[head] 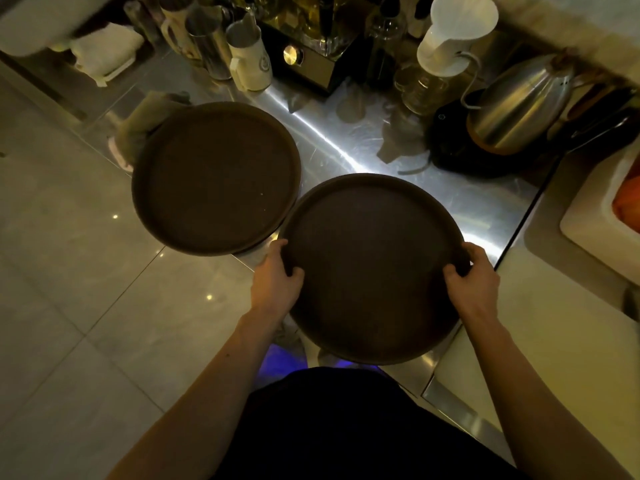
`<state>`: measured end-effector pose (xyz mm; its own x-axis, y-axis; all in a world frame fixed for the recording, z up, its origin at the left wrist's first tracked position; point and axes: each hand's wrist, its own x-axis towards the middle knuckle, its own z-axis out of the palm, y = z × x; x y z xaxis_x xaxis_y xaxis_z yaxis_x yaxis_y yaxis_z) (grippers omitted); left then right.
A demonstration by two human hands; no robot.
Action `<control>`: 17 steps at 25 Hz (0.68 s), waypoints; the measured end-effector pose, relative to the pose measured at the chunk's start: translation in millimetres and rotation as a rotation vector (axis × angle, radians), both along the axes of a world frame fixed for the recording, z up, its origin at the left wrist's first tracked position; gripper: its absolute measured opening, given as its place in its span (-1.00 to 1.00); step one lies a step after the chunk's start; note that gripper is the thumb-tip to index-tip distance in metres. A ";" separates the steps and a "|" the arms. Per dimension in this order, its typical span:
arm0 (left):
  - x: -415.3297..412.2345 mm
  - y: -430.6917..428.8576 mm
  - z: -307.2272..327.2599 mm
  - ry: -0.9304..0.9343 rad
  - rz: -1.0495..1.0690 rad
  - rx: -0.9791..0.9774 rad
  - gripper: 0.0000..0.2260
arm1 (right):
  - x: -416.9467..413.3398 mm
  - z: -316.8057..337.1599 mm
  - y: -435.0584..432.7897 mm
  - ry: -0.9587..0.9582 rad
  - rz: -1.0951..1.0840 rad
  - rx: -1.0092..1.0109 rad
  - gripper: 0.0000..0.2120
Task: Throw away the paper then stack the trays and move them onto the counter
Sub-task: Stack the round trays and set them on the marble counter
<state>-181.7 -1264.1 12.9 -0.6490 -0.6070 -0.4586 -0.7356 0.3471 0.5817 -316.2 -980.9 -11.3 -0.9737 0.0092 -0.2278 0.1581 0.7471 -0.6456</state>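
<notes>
Two round dark brown trays are in view over a steel counter [346, 147]. The near tray [372, 268] is held by both hands: my left hand [275, 275] grips its left rim and my right hand [476, 277] grips its right rim, thumbs on top. The far tray [214, 176] lies to the upper left, overhanging the counter's left edge, with another rim showing just under it. The near tray's upper left edge touches or slightly overlaps the far one. Both trays are bare. No paper is visible.
At the back of the counter stand metal pitchers [207, 39], a white jug [251, 60], a dark machine with a brass knob [294, 55], bottles, a white dripper [450, 32] and a steel kettle [519, 102]. A folded cloth [145, 119] lies behind the far tray. Tiled floor [69, 271] spreads left.
</notes>
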 end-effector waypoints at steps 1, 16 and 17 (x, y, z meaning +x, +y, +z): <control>0.6 0.5 -1.5 0.003 -0.004 0.000 -0.47 | 0.1 -1.1 -0.7 -0.009 0.014 0.016 -0.53; -9.9 4.2 -6.8 -0.080 0.008 0.061 -0.38 | -7.0 -11.6 -13.5 -0.020 0.117 0.073 -0.48; -10.2 3.3 -6.8 -0.081 0.016 0.069 -0.37 | -6.9 -12.7 -13.0 -0.025 0.122 0.079 -0.47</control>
